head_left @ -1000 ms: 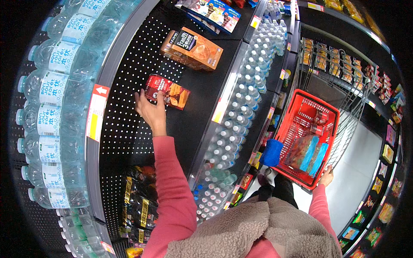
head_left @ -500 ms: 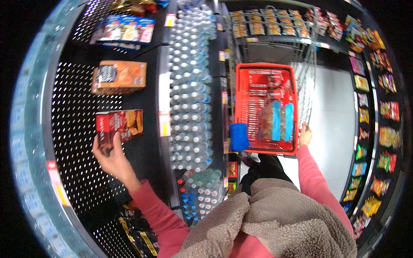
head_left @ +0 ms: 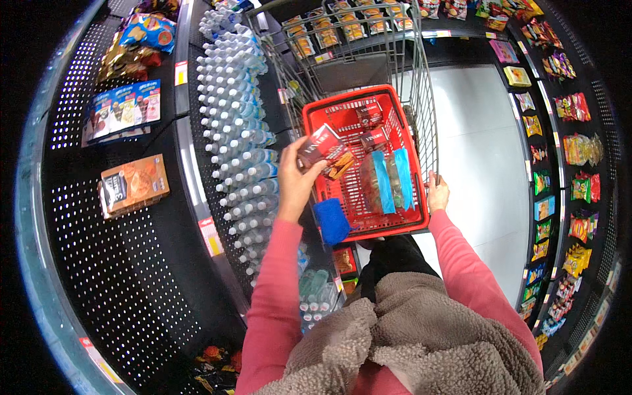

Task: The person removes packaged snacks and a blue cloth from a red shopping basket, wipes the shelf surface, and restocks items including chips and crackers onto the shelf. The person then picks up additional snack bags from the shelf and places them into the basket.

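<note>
Partly covered, red box [head_left: 324,146] held in left hand [head_left: 295,175] over basket [head_left: 399,113], right hand [head_left: 438,195] by cart [head_left: 421,72], grip unclear

The left forearm [head_left: 276,270] points just past twelve o'clock; the left hand [head_left: 294,179] pinches, thumb [head_left: 315,172] angled between one and two. The right hand [head_left: 438,195], at its three o'clock, is curled, the right forearm [head_left: 469,263] slanting toward eleven.

Left hand [head_left: 293,176] holds red box [head_left: 321,146], seemingly over the basket [head_left: 385,230].
</note>
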### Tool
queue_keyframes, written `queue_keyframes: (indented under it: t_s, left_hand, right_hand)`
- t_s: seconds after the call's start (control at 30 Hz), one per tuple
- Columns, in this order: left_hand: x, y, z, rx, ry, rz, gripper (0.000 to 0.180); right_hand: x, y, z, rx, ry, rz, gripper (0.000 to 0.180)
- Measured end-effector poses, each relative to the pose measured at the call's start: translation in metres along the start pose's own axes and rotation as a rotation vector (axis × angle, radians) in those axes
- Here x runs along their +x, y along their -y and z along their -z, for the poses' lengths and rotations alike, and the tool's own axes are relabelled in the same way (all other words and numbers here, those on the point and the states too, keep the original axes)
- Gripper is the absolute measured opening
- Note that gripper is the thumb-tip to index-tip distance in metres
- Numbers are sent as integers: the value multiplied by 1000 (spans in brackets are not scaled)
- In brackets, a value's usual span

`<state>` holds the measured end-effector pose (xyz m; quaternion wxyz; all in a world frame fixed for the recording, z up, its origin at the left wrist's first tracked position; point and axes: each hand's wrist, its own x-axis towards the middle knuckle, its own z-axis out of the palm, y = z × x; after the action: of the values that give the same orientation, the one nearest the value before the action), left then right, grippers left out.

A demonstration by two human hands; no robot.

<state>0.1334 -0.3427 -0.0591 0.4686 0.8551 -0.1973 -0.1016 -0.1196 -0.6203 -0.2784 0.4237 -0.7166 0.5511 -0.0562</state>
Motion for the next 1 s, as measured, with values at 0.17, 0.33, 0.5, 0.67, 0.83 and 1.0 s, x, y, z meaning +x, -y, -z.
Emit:
queue_keyframes:
  t_s: [0.17, 0.33, 0.5, 0.67, 0.83, 1.0]
  left_hand:
    - [21, 54, -61, 112, 102, -49, 63]
    - [33, 72, -90, 71, 187, -4, 62]
    - [47, 77, -105, 58, 225, -36, 63]
    - [55, 85, -119, 1, 220, 23, 63]
    - [57, 95, -140, 0, 248, 2, 63]
    - [56, 106, -151, -16, 227, 44, 63]
  right_hand:
    - [-4, 8, 4, 48, 46, -24, 53]
    - [-6, 7, 4, 49, 44, -9, 50]
    - [-6, 5, 4, 47, 45, -37, 48]
    - [-7, 8, 5, 54, 57, -15, 53]
    - [-9, 12, 8, 50, 63, -22, 53]
    - [-11, 14, 8, 94, 51, -29, 48]
